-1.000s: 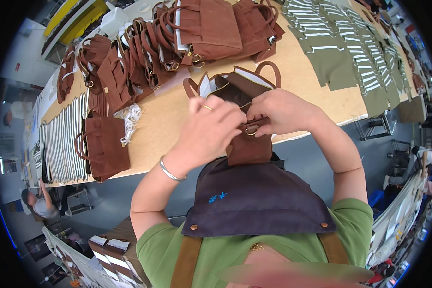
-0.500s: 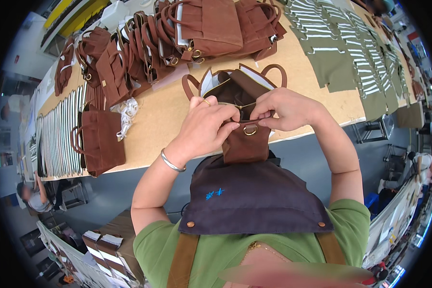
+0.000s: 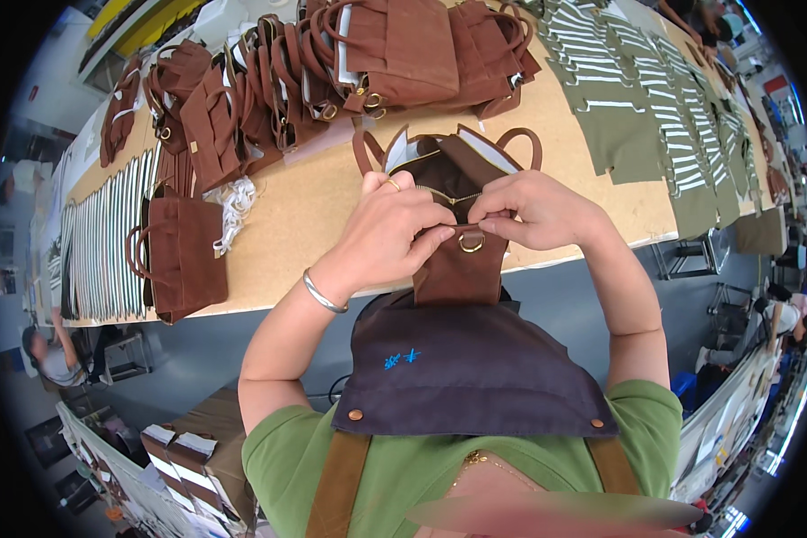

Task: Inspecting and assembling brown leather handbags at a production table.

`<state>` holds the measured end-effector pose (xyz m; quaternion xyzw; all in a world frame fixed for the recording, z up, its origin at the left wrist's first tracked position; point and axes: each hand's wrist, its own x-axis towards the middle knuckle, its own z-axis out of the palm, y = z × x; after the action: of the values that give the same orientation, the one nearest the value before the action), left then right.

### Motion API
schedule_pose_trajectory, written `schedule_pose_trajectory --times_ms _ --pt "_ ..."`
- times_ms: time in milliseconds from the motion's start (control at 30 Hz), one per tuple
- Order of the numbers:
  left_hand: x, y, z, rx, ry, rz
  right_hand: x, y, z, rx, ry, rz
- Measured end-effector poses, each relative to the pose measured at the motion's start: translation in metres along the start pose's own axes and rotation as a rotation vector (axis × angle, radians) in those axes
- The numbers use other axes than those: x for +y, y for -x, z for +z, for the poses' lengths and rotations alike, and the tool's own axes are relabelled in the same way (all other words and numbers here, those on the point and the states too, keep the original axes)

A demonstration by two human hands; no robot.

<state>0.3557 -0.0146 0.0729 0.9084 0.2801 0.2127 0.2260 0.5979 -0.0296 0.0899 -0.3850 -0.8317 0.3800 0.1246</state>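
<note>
A reddish-brown handbag stands at the table's near edge, close to my apron, its zipped mouth spread and dark lining showing. One handle sticks out at the right, another at the left. My left hand is closed, thumb and fingers pinching the near rim of the bag. Just to its right, my right hand pinches the same rim, fingertips partly inside the opening. Between and below the hands hangs a brass D-ring on a short tab. The fingertips inside the bag are partly hidden.
Many finished-looking brown bags crowd the table's far side. One brown bag stands at the left beside a row of thin edged panels and white cords. Olive cut pieces with white strips cover the right.
Both hands keep pinching the rim and have drawn slightly closer together. The view has shifted a little, and the bag's opening sits marginally further right in the picture.
</note>
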Motion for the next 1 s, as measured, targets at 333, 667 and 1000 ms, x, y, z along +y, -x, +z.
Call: schedule_pose_trajectory --times_ms 333,667,1000 --pt "-0.003 -0.001 -0.005 -0.065 0.145 -0.051 -0.004 0.001 0.000 -0.001 -0.049 -0.005" --pt "-0.005 -0.003 -0.005 -0.173 0.200 -0.124 -0.001 -0.004 0.002 -0.023 -0.125 0.020" --pt "-0.004 0.001 -0.002 -0.064 0.150 -0.070 -0.003 -0.009 0.005 -0.015 -0.179 0.029"
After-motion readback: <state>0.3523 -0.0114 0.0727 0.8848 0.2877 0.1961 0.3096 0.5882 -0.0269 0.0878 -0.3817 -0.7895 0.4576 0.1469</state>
